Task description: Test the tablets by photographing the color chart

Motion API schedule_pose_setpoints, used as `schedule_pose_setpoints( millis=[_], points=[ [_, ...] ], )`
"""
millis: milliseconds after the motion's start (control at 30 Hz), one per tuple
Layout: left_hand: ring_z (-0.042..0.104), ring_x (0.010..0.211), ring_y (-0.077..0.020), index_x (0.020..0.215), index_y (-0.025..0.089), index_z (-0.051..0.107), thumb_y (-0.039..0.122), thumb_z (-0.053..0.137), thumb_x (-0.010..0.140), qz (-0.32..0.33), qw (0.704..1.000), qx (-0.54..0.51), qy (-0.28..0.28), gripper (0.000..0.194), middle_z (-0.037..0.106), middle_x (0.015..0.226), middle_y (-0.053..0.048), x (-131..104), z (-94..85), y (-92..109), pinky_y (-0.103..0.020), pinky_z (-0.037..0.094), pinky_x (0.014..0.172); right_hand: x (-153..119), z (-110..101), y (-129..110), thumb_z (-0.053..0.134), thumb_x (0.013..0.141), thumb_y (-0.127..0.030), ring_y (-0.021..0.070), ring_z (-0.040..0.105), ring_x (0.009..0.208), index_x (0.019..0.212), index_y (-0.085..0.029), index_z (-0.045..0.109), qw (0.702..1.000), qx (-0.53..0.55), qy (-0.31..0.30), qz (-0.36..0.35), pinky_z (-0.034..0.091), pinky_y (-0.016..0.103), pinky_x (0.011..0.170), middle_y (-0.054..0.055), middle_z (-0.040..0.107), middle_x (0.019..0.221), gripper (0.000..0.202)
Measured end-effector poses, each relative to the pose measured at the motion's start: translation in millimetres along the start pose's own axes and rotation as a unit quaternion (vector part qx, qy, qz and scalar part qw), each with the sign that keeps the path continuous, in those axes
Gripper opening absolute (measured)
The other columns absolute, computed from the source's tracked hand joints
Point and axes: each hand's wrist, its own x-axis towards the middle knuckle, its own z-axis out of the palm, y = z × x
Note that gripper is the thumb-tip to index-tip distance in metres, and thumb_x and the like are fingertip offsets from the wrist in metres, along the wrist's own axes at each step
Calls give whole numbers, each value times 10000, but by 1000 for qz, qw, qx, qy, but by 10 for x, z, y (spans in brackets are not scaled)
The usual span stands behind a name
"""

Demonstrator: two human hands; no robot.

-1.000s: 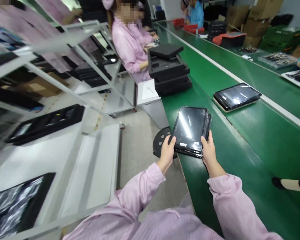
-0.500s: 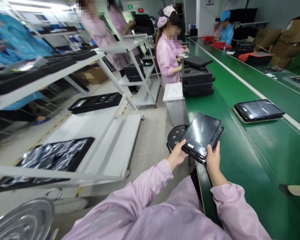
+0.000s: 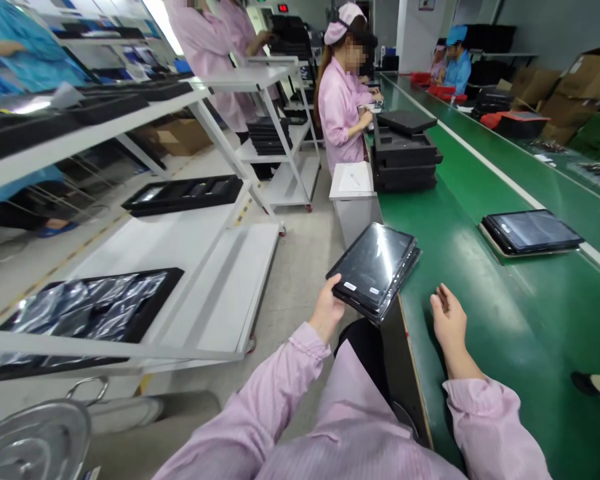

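My left hand (image 3: 327,308) grips a small stack of black tablet-like panels (image 3: 376,263) by its near left corner. Two small white labels show on the top panel, and clear film sticks out at its edges. The stack is tilted over the left edge of the green work surface (image 3: 460,280). To the right, my right hand (image 3: 450,320) is apart from the panels, over the green surface, with curled fingers and nothing seen between them. Another pile of dark panels (image 3: 535,230) lies farther right.
Black trays (image 3: 405,153) are stacked ahead beside a white stand (image 3: 353,193) with paper. A person in pink (image 3: 337,107) stands behind it. White cart shelves (image 3: 205,287) with black trays fill the left. A metal stool (image 3: 35,440) is at lower left.
My right hand has let go of the stack and moved right. My left hand has carried the stack to the left. The view has shifted slightly.
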Motion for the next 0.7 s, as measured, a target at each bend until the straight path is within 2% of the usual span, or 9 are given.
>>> schedule_pose_setpoints(
  millis=[67,133,167,233,333,400,467,567,700],
  points=[
    [744,644,-180,841,171,733,155,759,792,23,1000,-11,18,57,800,763,-29,162,-168,290,-273,592,656,7,-10,-32,704,809,-680,377,680,1300,1261,-133,749,998,-54,-18,-15,470,623,1214,230,677,1438,710],
    [749,652,-179,880,179,742,155,720,810,52,998,-22,37,78,810,781,-23,424,-266,606,-270,594,650,141,77,-82,663,861,-663,389,642,1354,1264,-159,763,984,-161,-65,-49,470,632,1205,196,619,1535,653],
    [748,652,-175,893,183,742,154,704,820,68,996,-28,46,87,810,783,-18,591,-276,765,-266,595,648,253,165,-113,630,893,-654,397,607,1401,1319,-167,745,965,-231,-95,-74,464,639,1202,182,568,1594,658],
    [747,664,-166,905,191,734,159,688,841,102,992,-41,62,84,808,785,-7,980,-214,1060,-258,602,668,516,411,-180,595,928,-648,421,490,1517,1486,-167,639,909,-366,-151,-132,401,670,1231,168,443,1696,739],
    [761,743,-150,913,206,717,173,675,879,149,983,-65,80,64,810,826,9,1626,42,1403,-252,621,773,795,809,-257,632,903,-676,455,270,1636,1653,-159,431,834,-475,-205,-192,201,734,1293,158,307,1760,933],
    [770,812,-143,929,209,713,176,665,902,167,978,-78,94,65,813,868,10,2060,267,1555,-259,622,850,820,962,-274,618,917,-669,444,242,1648,1696,-183,343,808,-499,-227,-216,146,725,1305,131,269,1777,958],
    [773,877,-146,968,204,718,181,660,926,173,975,-83,111,74,812,915,-3,2491,502,1658,-273,619,899,761,993,-282,587,956,-613,418,282,1637,1718,-220,282,799,-508,-226,-230,166,689,1307,102,278,1779,910],
    [764,974,-164,1092,178,722,232,666,984,171,974,-74,132,133,797,1023,-41,3140,852,1751,-319,621,935,670,924,-322,550,998,-504,395,384,1588,1740,-275,188,791,-520,-217,-238,241,661,1275,79,363,1750,857],
    [724,1080,-228,1279,158,676,396,691,1022,149,980,-30,130,350,719,1257,-102,3964,1281,1773,-441,632,934,648,874,-376,550,991,-398,377,465,1533,1747,-312,140,785,-533,-211,-233,287,650,1245,80,480,1686,864]
  ],
)
